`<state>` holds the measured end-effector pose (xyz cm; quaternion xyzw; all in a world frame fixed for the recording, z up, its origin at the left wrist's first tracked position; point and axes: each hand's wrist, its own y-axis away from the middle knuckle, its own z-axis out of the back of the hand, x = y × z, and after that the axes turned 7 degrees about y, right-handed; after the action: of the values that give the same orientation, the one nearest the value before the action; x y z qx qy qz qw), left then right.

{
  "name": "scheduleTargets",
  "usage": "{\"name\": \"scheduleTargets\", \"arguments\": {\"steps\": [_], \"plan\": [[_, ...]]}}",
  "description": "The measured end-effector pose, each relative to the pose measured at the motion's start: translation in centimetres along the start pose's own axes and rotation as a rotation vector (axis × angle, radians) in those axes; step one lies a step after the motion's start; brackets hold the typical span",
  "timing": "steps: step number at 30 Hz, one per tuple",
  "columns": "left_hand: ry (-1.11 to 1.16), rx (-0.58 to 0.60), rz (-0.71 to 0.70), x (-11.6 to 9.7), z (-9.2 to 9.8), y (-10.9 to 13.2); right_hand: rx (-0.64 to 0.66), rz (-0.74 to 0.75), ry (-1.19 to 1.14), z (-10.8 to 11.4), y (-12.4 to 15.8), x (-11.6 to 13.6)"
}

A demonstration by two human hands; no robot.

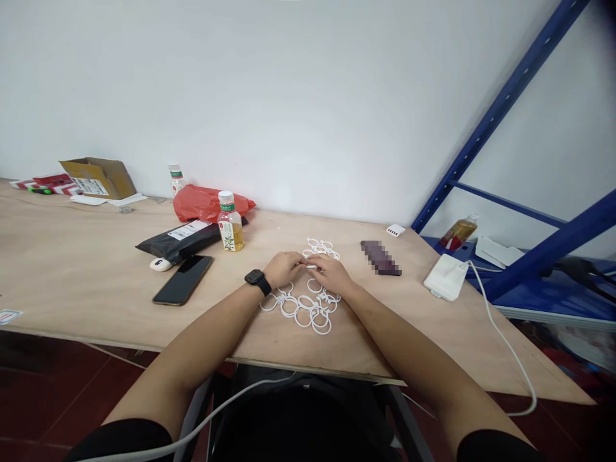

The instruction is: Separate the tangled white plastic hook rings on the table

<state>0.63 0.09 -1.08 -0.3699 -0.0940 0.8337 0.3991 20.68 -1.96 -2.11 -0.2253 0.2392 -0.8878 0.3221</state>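
My left hand (285, 269) and my right hand (331, 273) meet over the table, with their fingertips close together. Both are closed on a white plastic ring (312, 267), of which only a small part shows between the fingers. Nearer my body lies a loose group of white plastic curtain rings (289, 307) with small tabs, some overlapping. More white rings (319, 245) lie just beyond my fingers. A black watch (258, 280) is on my left wrist.
Left of my hands are a phone (183, 280), a white mouse-shaped item (160, 264), a black parcel (180, 241), a drink bottle (230, 221) and a red bag (199, 203). To the right lie a pixelated dark object (380, 257) and a white adapter (445, 277) with a cable.
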Motion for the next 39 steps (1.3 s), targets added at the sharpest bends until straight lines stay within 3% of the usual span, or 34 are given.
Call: {"name": "scheduleTargets", "arguments": {"steps": [7, 11, 17, 28, 32, 39], "plan": [[0.094, -0.052, 0.075, -1.2, 0.1, 0.0, -0.214, -0.104, -0.039, 0.0, -0.2, -0.5], [0.140, -0.058, 0.122, -1.1, 0.1, 0.1, -0.287, -0.081, -0.075, 0.2, -0.2, -0.1], [0.151, -0.189, 0.076, -1.0, 0.3, -0.1, -0.234, -0.018, -0.120, 0.6, -0.1, 0.4], [0.013, -0.202, -0.016, -1.1, 0.2, -0.3, -0.207, -0.044, -0.106, 0.5, -0.2, 1.0], [0.086, -0.272, -0.025, -1.4, 0.1, -0.2, -0.236, -0.064, -0.135, 0.4, -0.2, 0.8], [0.193, -0.281, -0.118, -1.7, 0.4, -0.2, -0.231, -0.062, -0.164, 0.6, -0.2, 0.9]]}}
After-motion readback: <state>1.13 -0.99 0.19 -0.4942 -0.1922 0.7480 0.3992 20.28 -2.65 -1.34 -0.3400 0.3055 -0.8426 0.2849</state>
